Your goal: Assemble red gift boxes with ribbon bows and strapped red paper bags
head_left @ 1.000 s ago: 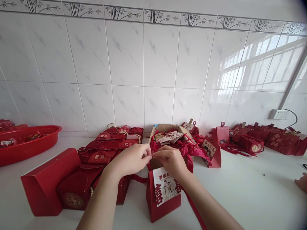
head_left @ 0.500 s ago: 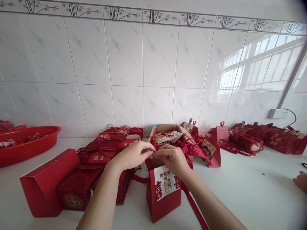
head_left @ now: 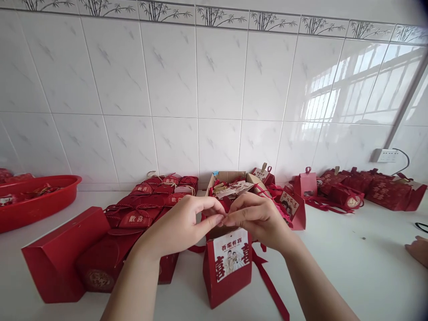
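Note:
A red gift box (head_left: 227, 285) stands upright on the white table, with a white card (head_left: 232, 256) showing a couple and Chinese characters on its front. Just above its top, my left hand (head_left: 192, 223) and my right hand (head_left: 257, 218) meet with their fingertips pinched together. Whatever lies between the fingers is hidden or too small to make out. A red ribbon (head_left: 270, 283) trails from the box down to the right, and a shorter piece shows on its left. Behind my hands sits an open cardboard carton (head_left: 230, 175) filled with tags and red ribbon.
Rows of tied red boxes (head_left: 135, 218) stand on the left beside a plain red box (head_left: 63, 254). A red basin (head_left: 36, 207) lies far left. More finished boxes (head_left: 389, 194) line the right wall side. At the right edge another person's hand (head_left: 417, 250) shows.
My hands have shifted slightly right and lower, still pinched together over the box. My right hand has turned so more of its fingers show. The view has tilted a little.

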A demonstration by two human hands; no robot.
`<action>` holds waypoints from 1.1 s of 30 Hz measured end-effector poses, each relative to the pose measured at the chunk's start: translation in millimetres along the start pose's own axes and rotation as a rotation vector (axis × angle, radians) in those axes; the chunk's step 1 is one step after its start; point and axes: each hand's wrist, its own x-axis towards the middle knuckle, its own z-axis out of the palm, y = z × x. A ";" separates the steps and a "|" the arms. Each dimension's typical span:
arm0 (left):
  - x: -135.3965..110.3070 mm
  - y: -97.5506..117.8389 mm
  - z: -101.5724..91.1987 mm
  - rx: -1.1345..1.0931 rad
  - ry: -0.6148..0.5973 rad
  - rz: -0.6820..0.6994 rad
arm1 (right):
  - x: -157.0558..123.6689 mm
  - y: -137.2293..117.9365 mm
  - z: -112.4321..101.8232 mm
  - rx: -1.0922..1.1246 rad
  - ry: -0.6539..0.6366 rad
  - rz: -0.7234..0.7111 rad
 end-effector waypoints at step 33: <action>-7.5 7.3 -1.7 -0.036 -0.067 0.236 | -0.2 -20.7 -11.8 0.364 -0.153 0.112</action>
